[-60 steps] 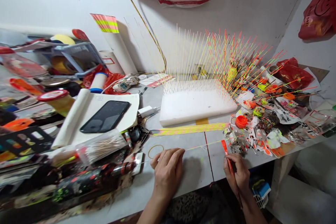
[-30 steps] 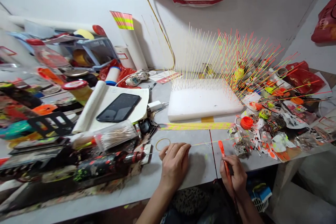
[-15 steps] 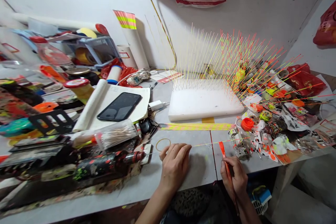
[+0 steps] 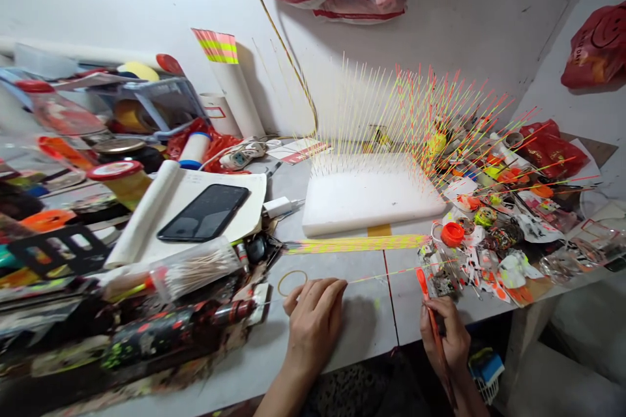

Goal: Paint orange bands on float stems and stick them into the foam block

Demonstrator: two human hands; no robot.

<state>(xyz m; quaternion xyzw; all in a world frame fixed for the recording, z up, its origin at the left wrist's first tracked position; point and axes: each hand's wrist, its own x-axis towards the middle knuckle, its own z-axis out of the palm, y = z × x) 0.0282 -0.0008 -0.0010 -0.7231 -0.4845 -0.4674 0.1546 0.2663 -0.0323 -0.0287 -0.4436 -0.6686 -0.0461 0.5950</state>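
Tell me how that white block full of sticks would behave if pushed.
The white block looks like foam, so probably light. Low and broad, it would likely slide rather than tip. The thin sticks fan out above it and would probably quiver.

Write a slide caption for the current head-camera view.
Left hand steadies a thin rod while the right hand holds an orange-tipped brush before a white foam block.

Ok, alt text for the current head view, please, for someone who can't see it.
The left hand holds a thin stick and the right hand an orange-tipped brush; behind them, many slender coloured rods stand in a white foam block.
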